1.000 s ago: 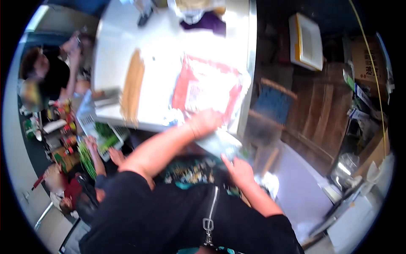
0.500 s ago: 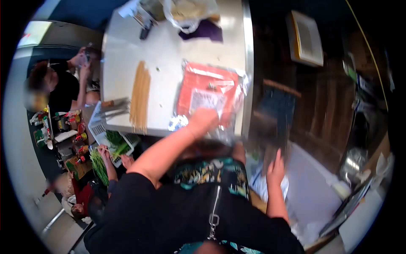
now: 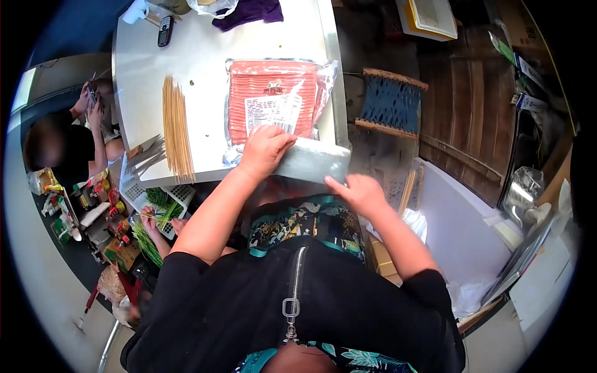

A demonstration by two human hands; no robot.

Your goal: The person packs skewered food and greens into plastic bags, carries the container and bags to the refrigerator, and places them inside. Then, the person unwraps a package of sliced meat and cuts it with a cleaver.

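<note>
A clear plastic packet of red sliced meat point(image 3: 270, 102) with a white label lies near the front right corner of the white table point(image 3: 211, 37). My left hand point(image 3: 266, 149) is closed at the packet's near edge, on one end of a pale translucent plastic piece point(image 3: 314, 160). At the other end of that piece is my right hand point(image 3: 360, 191), with its thumb and fingers closed on the corner. A bundle of thin wooden skewers point(image 3: 178, 130) lies left of the packet.
Metal skewers point(image 3: 149, 152), a black phone point(image 3: 165, 31) and a purple cloth point(image 3: 250, 13) are on the table. At left, a co-worker's hands point(image 3: 149, 221) hold greens by a white basket point(image 3: 181, 194); another person point(image 3: 62, 146) sits beyond. A blue woven stool point(image 3: 392, 102) stands right.
My right hand has moved from the far right back toward my left hand and now grips the plastic piece. The view has shifted, and the table's contents appear further left and higher.
</note>
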